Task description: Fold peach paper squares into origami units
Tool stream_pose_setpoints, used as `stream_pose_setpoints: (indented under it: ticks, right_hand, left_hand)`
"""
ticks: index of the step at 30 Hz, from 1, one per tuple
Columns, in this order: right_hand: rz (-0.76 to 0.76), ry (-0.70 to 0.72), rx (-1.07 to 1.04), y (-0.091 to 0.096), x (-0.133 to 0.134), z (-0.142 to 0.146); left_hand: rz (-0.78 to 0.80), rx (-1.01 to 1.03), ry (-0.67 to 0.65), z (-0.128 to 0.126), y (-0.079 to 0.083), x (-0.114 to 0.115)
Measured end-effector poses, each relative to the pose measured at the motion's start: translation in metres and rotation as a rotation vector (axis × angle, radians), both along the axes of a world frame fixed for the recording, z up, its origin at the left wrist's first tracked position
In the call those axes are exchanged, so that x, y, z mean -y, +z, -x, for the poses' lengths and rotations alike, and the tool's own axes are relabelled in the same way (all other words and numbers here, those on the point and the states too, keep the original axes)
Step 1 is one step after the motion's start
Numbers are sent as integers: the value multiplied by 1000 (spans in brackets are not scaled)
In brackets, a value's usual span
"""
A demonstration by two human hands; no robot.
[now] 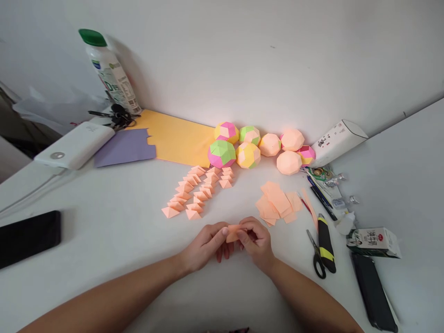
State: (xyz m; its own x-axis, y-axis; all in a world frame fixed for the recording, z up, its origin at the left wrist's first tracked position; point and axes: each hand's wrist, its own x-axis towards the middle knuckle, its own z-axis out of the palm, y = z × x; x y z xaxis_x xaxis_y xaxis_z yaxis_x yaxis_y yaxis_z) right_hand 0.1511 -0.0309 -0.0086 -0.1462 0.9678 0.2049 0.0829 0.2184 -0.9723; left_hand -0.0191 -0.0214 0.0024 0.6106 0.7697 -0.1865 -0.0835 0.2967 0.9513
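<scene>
Nearest the lens, lower centre: left hand [204, 247] and right hand [258, 244], forearms entering from the bottom edge, fingertips of both pinched from either side on one peach paper piece [233, 234], held between them over the white table [121, 222]. Contact between piece and tabletop not discernible.

Right of the hands: scissors [315, 256], blades together, just beside a black-and-yellow utility knife [326, 245]. Further right, a milk carton [373, 242] on its side and, nearer the table edge, a dark flat case [374, 291]. Far left at similar depth: black phone [29, 237], lying flat, well apart from both hands.

Just beyond the hands, right of centre: loose pile of flat peach squares [277, 201], overlapping one another. Left of centre: folded peach units [197, 192], laid in overlapping rows slanting away toward the wall. Right of the pile: pens [321, 196] amid small clutter too fine to identify.

Farther back, along the wall: multicoloured paper balls [222, 153] in pink, green and yellow, clustered close together, with plain peach paper balls [289, 163] just to their right. Right of these, a white box [342, 138] on its side. Left of the balls, a yellow sheet [176, 136] flat on the table, partly overlapped by a purple sheet [125, 147] with a ragged edge. Beyond that, a white power bank [74, 144], keys [116, 118] and, farthest back, a green-capped bottle [111, 76] against the wall.
</scene>
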Motion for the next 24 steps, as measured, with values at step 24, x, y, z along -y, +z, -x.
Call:
stream_pose_setpoints:
  ticks: [24]
  right_hand:
    - [351, 143, -63, 3, -3, -4]
  left_hand:
    - [87, -44, 98, -6, -3, -2]
